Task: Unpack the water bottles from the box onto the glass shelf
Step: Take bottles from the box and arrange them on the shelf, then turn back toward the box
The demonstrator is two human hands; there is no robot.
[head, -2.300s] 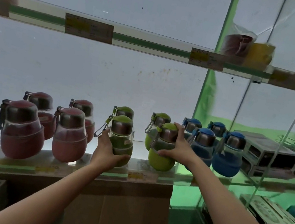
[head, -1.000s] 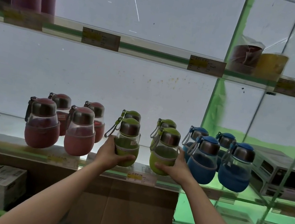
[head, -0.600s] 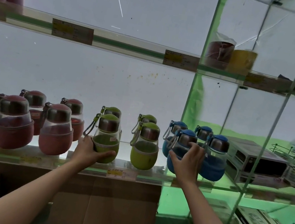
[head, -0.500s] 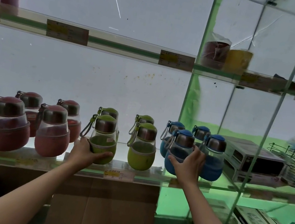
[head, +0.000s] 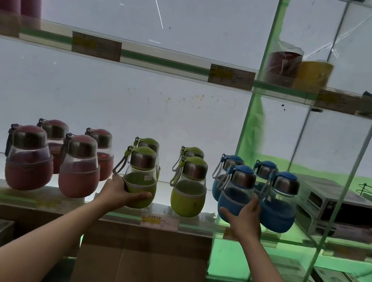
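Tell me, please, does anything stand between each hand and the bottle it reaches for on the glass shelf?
Nothing visible does. The left hand already wraps the front green bottle, and the right hand is already on the front blue bottle. Both bottles stand at the front edge of the glass shelf.

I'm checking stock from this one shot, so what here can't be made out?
- Cardboard box, head view: its top sits behind the glass shelf edge; contents unseen.
- Price labels: print too small and blurred.
- Rear bottles: front bottles hide all but their caps.
- Left hand and right hand: fingers wrap behind the green bottle and blue bottle.
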